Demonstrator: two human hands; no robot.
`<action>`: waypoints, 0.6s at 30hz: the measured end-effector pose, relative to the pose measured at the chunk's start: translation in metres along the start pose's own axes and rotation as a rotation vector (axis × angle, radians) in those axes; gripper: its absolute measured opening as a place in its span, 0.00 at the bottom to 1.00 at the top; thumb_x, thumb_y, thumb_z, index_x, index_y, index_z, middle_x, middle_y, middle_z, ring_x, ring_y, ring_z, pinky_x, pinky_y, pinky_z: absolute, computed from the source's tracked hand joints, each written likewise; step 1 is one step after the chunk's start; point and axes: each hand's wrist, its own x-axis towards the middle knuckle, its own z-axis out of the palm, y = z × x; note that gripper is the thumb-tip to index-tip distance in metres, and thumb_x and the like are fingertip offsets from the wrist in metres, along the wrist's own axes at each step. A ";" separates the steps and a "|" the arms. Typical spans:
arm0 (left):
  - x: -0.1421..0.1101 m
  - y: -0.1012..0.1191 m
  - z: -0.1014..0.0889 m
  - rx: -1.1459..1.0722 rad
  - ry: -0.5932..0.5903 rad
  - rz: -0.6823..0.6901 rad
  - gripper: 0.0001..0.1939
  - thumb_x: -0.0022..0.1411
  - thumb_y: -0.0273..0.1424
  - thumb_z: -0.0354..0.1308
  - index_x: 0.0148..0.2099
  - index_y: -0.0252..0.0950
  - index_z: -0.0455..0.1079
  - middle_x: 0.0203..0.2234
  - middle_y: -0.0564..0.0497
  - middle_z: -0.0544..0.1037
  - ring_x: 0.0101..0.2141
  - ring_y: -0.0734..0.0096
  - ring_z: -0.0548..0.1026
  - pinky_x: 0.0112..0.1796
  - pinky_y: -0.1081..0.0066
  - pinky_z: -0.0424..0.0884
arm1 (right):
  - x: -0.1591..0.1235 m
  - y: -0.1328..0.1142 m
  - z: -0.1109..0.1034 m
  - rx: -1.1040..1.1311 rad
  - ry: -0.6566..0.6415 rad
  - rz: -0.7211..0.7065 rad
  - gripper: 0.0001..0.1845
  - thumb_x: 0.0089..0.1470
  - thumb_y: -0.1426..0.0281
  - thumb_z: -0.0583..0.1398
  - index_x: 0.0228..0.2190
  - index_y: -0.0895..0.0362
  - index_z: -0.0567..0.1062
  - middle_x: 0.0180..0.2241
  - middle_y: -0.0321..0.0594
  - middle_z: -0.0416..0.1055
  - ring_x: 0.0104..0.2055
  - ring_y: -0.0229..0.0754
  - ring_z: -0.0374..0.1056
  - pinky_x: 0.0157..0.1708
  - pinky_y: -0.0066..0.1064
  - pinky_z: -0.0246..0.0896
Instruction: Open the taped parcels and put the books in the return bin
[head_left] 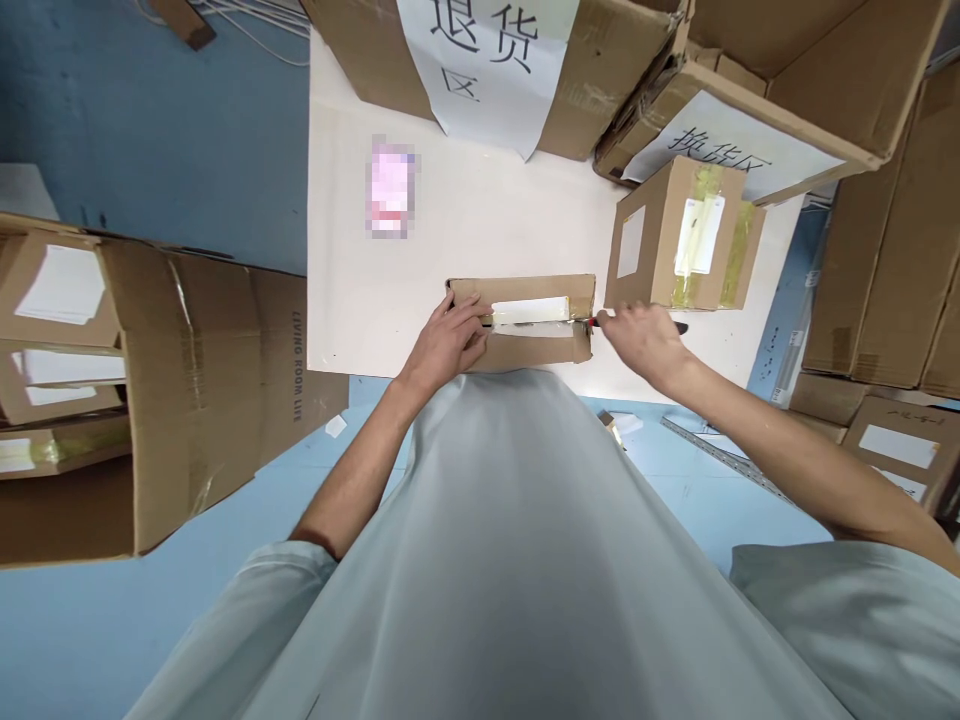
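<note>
A small cardboard box point(525, 347) lies near the front edge of the white table, its long side across in front of me. Along its top runs a white label point(531, 310), split lengthwise by a seam. My left hand point(452, 340) holds down the box's left end, fingers bent over the top and far corner. At the right end, my right hand point(641, 338) is closed around a box cutter point(681, 327); its dark handle end sticks out to the right. A red bit shows at the seam, and the blade itself is hardly visible.
On the white table point(352, 300) lies a blurred pink item point(390, 190). Taped parcels point(637, 240) stand right of my box. Two large labelled cartons point(622, 60) line the back. Left stands an open carton point(217, 350) of parcels; more boxes point(870, 240) are stacked right.
</note>
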 end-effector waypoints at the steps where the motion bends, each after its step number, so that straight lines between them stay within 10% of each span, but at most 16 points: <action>1: 0.000 0.000 0.001 -0.006 -0.004 -0.003 0.10 0.71 0.27 0.56 0.35 0.43 0.73 0.61 0.45 0.85 0.73 0.46 0.74 0.78 0.32 0.59 | -0.005 0.007 0.006 0.002 -0.006 0.030 0.26 0.72 0.83 0.51 0.62 0.63 0.79 0.52 0.64 0.83 0.52 0.58 0.81 0.42 0.38 0.60; 18: -0.007 -0.008 -0.016 0.072 -0.040 0.004 0.11 0.71 0.42 0.61 0.38 0.44 0.79 0.61 0.44 0.84 0.72 0.41 0.74 0.75 0.37 0.67 | -0.031 -0.009 0.078 0.257 0.217 0.138 0.24 0.80 0.73 0.48 0.62 0.54 0.79 0.48 0.53 0.82 0.47 0.51 0.77 0.36 0.36 0.52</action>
